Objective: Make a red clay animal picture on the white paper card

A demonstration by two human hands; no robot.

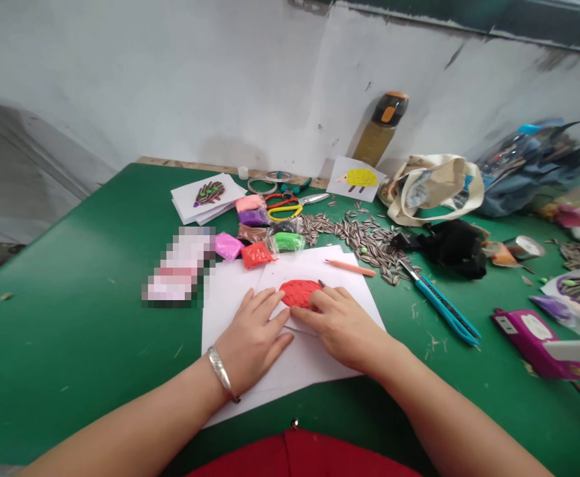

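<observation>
Red clay patch (297, 293) — flat on white paper (284, 371), green desk (95, 331); left hand (254, 331) at its eight o'clock, fingers loosely spread; right hand (342, 324) at four, fingers bent — cannot tell whether gripping the dark sliver (321, 283) at two

- Red oval clay patch (297, 293): one bright solid tone.
- White rectangular paper sheets (225, 324): plain.
- Green flat tabletop (95, 311): solid.
- Small multicolour plastic-wrapped clay packets (257, 256): salmon, purple, brown, black, green, orange-red, pink.
- Grey-brown slim seeds (362, 235): paler streaks, from where I stand.
- Silver-bladed metal scissors (314, 199): red and yellow handles.
- Orange pencil-like stick (350, 267): looks uniform.
- Turquoise long slim tool (441, 301): dark inlay down the middle.
- White paper card by the wall (362, 177): yellow figure, brown legs.
- White paper card at left (210, 192): dark figure, green dots, purple tip.
- Tall olive bottle (372, 142): blackish cap, orange top.
- Silver curved metal bangle (220, 372): faint pattern, too small to read.
</observation>
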